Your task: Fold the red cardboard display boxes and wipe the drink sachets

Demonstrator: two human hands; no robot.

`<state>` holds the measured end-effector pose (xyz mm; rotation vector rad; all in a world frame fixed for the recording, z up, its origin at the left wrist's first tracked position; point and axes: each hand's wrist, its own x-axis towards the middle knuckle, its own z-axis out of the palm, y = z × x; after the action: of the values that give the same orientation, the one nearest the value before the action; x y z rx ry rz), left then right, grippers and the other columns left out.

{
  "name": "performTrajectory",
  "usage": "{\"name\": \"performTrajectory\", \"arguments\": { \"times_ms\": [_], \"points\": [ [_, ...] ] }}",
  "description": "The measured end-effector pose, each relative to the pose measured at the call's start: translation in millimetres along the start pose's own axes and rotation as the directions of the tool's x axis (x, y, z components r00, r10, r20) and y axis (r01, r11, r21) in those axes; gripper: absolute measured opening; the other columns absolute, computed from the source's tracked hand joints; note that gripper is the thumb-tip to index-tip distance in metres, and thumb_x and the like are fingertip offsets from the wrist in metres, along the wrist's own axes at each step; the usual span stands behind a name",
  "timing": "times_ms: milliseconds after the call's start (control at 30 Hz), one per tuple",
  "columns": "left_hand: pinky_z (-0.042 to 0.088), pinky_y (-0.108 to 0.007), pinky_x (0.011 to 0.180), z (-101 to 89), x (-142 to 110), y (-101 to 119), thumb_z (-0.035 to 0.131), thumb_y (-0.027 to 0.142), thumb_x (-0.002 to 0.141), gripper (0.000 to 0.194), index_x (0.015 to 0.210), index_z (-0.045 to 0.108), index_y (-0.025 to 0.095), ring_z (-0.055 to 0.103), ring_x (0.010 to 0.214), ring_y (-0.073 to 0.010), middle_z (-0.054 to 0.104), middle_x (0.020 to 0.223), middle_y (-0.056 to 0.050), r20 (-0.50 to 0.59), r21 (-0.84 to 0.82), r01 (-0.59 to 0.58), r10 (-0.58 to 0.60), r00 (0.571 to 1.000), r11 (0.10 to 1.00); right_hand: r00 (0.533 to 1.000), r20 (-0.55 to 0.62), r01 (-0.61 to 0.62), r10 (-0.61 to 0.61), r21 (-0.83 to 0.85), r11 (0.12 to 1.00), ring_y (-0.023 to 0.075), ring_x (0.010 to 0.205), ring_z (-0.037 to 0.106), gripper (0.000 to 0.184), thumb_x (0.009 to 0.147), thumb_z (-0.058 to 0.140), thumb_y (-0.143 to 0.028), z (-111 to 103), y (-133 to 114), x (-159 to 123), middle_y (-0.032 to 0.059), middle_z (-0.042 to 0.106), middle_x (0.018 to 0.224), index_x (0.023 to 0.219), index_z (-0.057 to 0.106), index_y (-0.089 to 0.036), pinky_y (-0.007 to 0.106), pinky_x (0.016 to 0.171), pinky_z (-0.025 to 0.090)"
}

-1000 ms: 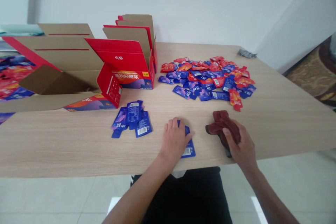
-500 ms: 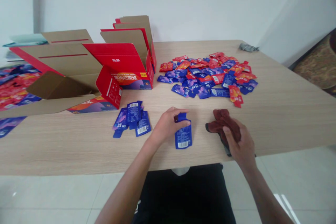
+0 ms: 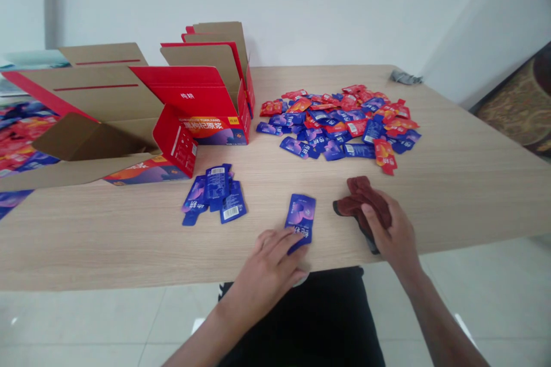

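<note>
A single blue pouch [image 3: 301, 217] lies flat on the wooden table [image 3: 451, 183] near its front edge, printed side up. My left hand [image 3: 270, 264] rests at the pouch's near end, its fingertips pressing on the spout end, fingers stretched out. My right hand [image 3: 390, 232] lies on a dark red cloth [image 3: 360, 200] just right of the pouch, fingers curled over it. A small stack of blue pouches [image 3: 214, 194] sits to the left.
A large loose pile of red and blue pouches [image 3: 340, 121] covers the middle far side. Open red cardboard boxes [image 3: 202, 97] with raised flaps stand at the left, more pouches beyond them. A grey rag [image 3: 406, 77] lies at the far right corner.
My left hand lifted the blue pouch, turned it over from barcode side to printed side, and laid it flat again; the hand drew back toward me. The right hand stayed on the cloth.
</note>
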<state>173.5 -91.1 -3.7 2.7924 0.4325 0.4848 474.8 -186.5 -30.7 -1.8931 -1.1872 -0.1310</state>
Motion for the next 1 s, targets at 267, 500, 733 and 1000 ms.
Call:
{"name": "performTrajectory", "arguments": {
  "times_ms": [267, 500, 733, 1000],
  "points": [
    [0.048, -0.041, 0.116, 27.3, -24, 18, 0.049, 0.020, 0.109, 0.030, 0.134, 0.065, 0.014, 0.056, 0.140, -0.0247, 0.061, 0.149, -0.010, -0.119, 0.235, -0.082, 0.113, 0.987, 0.969, 0.818, 0.298, 0.475, -0.491, 0.132, 0.870, 0.0233, 0.108, 0.065, 0.047, 0.100, 0.063, -0.041, 17, -76, 17, 0.0081, 0.068, 0.122, 0.144, 0.052, -0.029, 0.037, 0.093, 0.053],
    [0.049, -0.038, 0.116, 32.3, -31, 12, 0.032, 0.011, 0.109, 0.042, 0.142, 0.059, 0.012, 0.055, 0.141, -0.0230, 0.060, 0.150, -0.011, -0.058, 0.278, -0.107, 0.128, 0.990, 0.955, 0.590, 0.545, 0.675, -0.596, 0.072, 0.734, 0.0230, 0.098, 0.063, 0.036, 0.103, 0.058, -0.039, 70, -64, 24, 0.0063, 0.067, 0.110, 0.138, 0.059, -0.031, 0.037, 0.086, 0.053],
    [0.046, -0.038, 0.120, 38.2, -33, 12, 0.036, 0.011, 0.108, 0.041, 0.143, 0.058, 0.012, 0.051, 0.145, -0.0224, 0.059, 0.151, -0.011, -0.084, 0.263, -0.095, 0.121, 0.989, 0.960, 0.753, 0.415, 0.623, -0.510, -0.203, 0.755, 0.0265, 0.101, 0.064, 0.040, 0.103, 0.057, -0.039, 69, -50, 86, 0.0101, 0.069, 0.113, 0.140, 0.059, -0.024, 0.039, 0.086, 0.053],
    [0.052, -0.036, 0.114, 41.3, -34, 14, 0.032, 0.011, 0.109, 0.043, 0.143, 0.059, 0.013, 0.058, 0.138, -0.0216, 0.063, 0.147, -0.010, -0.089, 0.210, -0.042, 0.062, 0.994, 0.977, 0.559, 0.510, 0.694, -0.654, 0.142, 0.705, 0.0215, 0.101, 0.066, 0.040, 0.103, 0.058, -0.039, 50, -81, 6, 0.0058, 0.070, 0.112, 0.142, 0.057, -0.030, 0.036, 0.088, 0.054]
  ]
}}
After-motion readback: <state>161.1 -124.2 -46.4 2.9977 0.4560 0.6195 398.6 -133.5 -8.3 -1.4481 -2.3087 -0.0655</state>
